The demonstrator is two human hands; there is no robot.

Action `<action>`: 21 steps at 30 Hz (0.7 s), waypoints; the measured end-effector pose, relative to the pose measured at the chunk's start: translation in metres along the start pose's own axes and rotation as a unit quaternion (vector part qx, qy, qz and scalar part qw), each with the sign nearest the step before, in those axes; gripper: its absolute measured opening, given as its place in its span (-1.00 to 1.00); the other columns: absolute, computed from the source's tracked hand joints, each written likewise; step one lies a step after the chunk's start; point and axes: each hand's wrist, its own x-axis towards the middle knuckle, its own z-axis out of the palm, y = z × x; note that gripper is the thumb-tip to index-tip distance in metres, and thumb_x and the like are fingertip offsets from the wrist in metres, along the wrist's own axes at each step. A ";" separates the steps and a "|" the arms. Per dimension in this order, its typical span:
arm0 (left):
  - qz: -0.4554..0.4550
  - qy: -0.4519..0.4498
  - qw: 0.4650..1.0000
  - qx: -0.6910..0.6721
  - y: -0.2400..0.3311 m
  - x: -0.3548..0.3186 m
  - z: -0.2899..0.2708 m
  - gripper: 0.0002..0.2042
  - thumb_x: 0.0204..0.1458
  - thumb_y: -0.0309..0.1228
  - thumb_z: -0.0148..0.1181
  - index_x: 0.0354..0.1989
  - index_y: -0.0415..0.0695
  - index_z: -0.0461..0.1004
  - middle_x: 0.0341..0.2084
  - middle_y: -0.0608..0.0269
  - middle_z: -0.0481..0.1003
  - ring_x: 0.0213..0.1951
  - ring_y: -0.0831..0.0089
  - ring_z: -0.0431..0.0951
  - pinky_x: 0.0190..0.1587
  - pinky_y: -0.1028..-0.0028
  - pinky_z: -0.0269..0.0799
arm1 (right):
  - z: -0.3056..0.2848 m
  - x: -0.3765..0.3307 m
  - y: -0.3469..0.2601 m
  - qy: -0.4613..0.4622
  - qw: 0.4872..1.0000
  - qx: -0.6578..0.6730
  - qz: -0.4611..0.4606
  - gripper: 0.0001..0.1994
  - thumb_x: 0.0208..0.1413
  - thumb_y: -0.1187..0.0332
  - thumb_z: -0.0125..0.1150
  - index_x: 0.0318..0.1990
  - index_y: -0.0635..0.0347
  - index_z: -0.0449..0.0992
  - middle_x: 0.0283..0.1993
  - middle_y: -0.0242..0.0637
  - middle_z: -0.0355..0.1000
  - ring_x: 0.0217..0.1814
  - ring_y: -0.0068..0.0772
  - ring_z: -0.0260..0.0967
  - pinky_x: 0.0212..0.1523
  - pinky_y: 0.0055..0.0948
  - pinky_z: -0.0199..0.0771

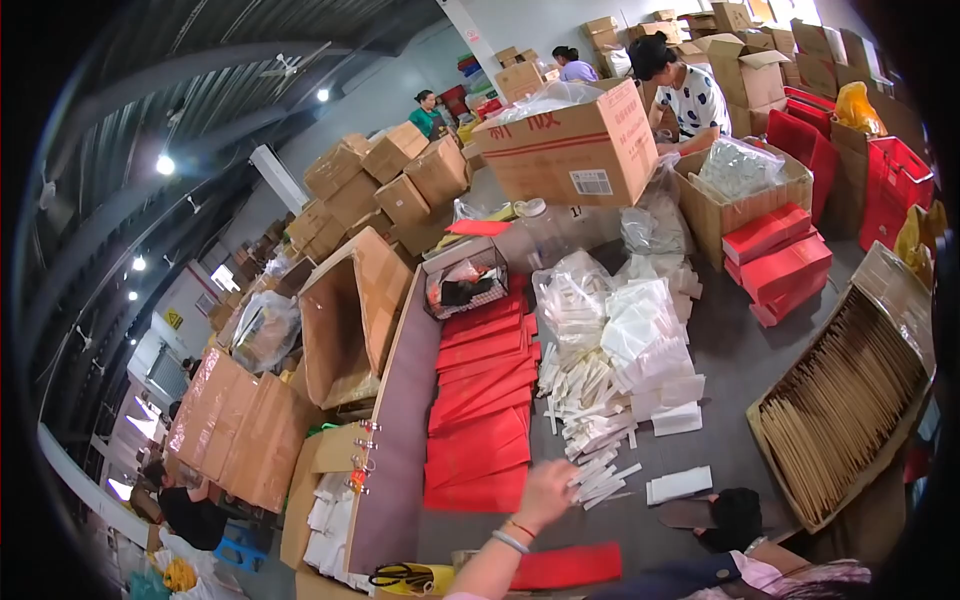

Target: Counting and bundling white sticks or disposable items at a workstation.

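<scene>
My left hand (pixel 548 492), with bands at the wrist, reaches to the near end of a heap of narrow white paper strips (pixel 600 478). Its fingertips are at the strips, but blur hides whether they grip one. In a black glove, my right hand (pixel 735 515) rests low over the grey table beside a flat dark piece (pixel 685 514); its fingers are too dark to make out. Between the hands lies a small stack of white strips (pixel 680 485). Overlapping red paper pieces (pixel 478 450) run along the left side. Another red piece (pixel 567 567) lies near my left forearm.
A wooden board (pixel 385 480) with clips edges the table's left. Black-handled scissors (pixel 403 577) lie at the front. A carton packed with brown card (pixel 840 410) stands right, beyond it red stacks (pixel 780 260). A large carton (pixel 570 150) and a person (pixel 690 100) are at the far side.
</scene>
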 end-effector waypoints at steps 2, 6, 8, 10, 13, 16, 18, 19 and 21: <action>0.093 -0.068 0.981 -0.155 0.031 -0.019 0.024 -0.56 -0.15 -0.28 0.35 -0.02 0.00 0.48 0.07 0.18 0.39 0.17 0.08 0.30 0.13 0.06 0.28 | 0.014 0.014 0.007 0.089 0.994 0.053 -0.033 -0.38 -0.37 -0.01 0.43 -0.11 0.12 0.44 -0.19 -0.21 0.35 -0.06 -0.03 0.29 -0.03 -0.07 0.22; 0.214 -0.071 0.971 -0.082 0.110 -0.080 0.026 -0.57 -0.19 -0.31 0.36 -0.06 0.06 0.49 0.10 0.13 0.33 0.13 0.08 0.31 0.06 0.11 0.33 | 0.021 -0.005 0.007 0.119 0.990 0.058 -0.047 -0.40 -0.37 0.04 0.43 -0.11 0.12 0.44 -0.20 -0.21 0.35 -0.07 -0.03 0.29 -0.05 -0.06 0.22; 0.203 -0.088 0.972 -0.076 0.110 -0.087 0.029 -0.55 -0.21 -0.29 0.37 -0.05 0.07 0.48 0.12 0.11 0.31 0.14 0.08 0.30 0.07 0.11 0.32 | 0.019 -0.002 0.009 0.111 0.992 0.029 -0.058 -0.36 -0.36 -0.01 0.44 -0.08 0.14 0.44 -0.18 -0.22 0.36 -0.05 -0.06 0.28 -0.03 -0.07 0.23; 0.170 -0.120 0.974 -0.093 0.107 -0.094 0.039 -0.48 -0.23 -0.25 0.39 0.00 0.09 0.45 0.13 0.07 0.28 0.17 0.08 0.26 0.12 0.07 0.27 | 0.009 -0.002 0.006 0.083 0.995 0.006 -0.055 -0.34 -0.38 -0.05 0.47 -0.09 0.14 0.45 -0.19 -0.21 0.36 -0.07 -0.07 0.29 -0.03 -0.09 0.23; 0.108 -0.049 0.993 -0.016 0.113 -0.101 0.032 -0.49 -0.22 -0.26 0.38 0.00 0.09 0.44 0.11 0.07 0.29 0.15 0.07 0.27 0.12 0.07 0.28 | 0.005 -0.007 0.011 0.061 0.997 -0.023 -0.046 -0.31 -0.41 -0.10 0.49 -0.10 0.14 0.47 -0.20 -0.19 0.37 -0.07 -0.08 0.29 -0.04 -0.10 0.24; 0.074 -0.074 0.994 -0.034 0.107 -0.101 0.035 -0.53 -0.20 -0.22 0.36 -0.03 0.08 0.45 0.08 0.07 0.30 0.13 0.03 0.30 0.11 0.05 0.29 | 0.007 -0.013 0.017 0.047 0.997 -0.046 -0.040 -0.29 -0.41 -0.12 0.48 -0.10 0.13 0.47 -0.18 -0.18 0.37 -0.05 -0.08 0.28 -0.05 -0.09 0.25; 0.036 -0.105 0.993 -0.034 0.110 -0.098 0.032 -0.54 -0.22 -0.20 0.36 -0.06 0.07 0.46 0.05 0.09 0.31 0.12 0.02 0.30 0.09 0.07 0.31 | 0.007 -0.014 0.017 0.008 0.998 -0.051 -0.020 -0.32 -0.41 -0.11 0.48 -0.12 0.11 0.47 -0.16 -0.16 0.36 -0.04 -0.05 0.27 -0.06 -0.08 0.25; 0.034 -0.110 0.992 -0.041 0.113 -0.097 0.031 -0.54 -0.22 -0.20 0.36 -0.06 0.07 0.46 0.05 0.09 0.31 0.12 0.02 0.30 0.09 0.07 0.31 | 0.007 -0.015 0.018 -0.001 0.998 -0.052 -0.019 -0.32 -0.41 -0.11 0.48 -0.12 0.11 0.47 -0.16 -0.16 0.36 -0.04 -0.05 0.27 -0.06 -0.08 0.25; 0.033 -0.116 0.992 -0.028 0.117 -0.099 0.030 -0.56 -0.24 -0.25 0.37 -0.11 0.05 0.45 0.02 0.11 0.31 0.09 0.05 0.31 0.03 0.10 0.34 | 0.013 -0.015 0.022 0.005 1.000 -0.019 -0.018 -0.38 -0.39 -0.10 0.47 -0.18 0.09 0.48 -0.17 -0.16 0.36 -0.05 -0.03 0.27 -0.08 -0.05 0.27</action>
